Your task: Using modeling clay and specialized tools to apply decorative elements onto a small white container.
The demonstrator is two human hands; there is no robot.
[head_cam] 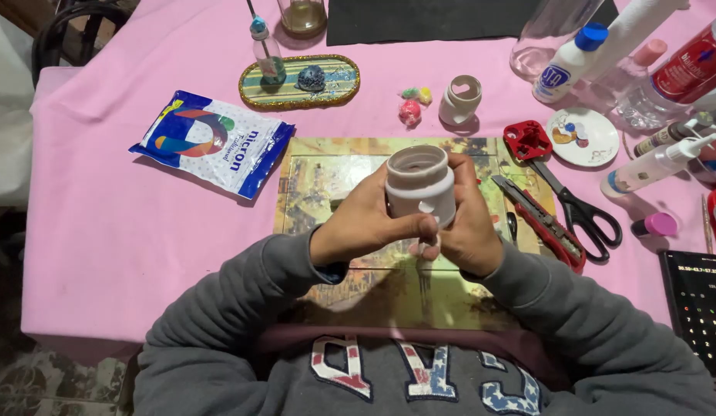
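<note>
My left hand has its grip wrapped around a white jar, with the thumb pressed on the front near the bottom. My right hand holds the jar from the other side, fingers curled behind it. So both grips are closed on the jar. I hold it up over a picture board that lies on the pink worktop.

The jar stands almost straight up. Its long way runs up and down, and its open mouth faces up at me. It sits right between my two hands, touching both. My left hand covers more of the front, and my right hand is more behind and below it.

A thin stick-like tool pokes down under the jar, near my right fingers. I cannot tell which hand holds it, or what its top end looks like, because my hands hide it.

To the right lie red scissors and a red knife, near the board's edge. Further up stand a small white cup, some little clay balls, a glue bottle and a small paint plate. A blue and white bag lies to the left. A dark phone is cut off at the right edge.

I cannot see the bottom of the jar or the inside.
</note>
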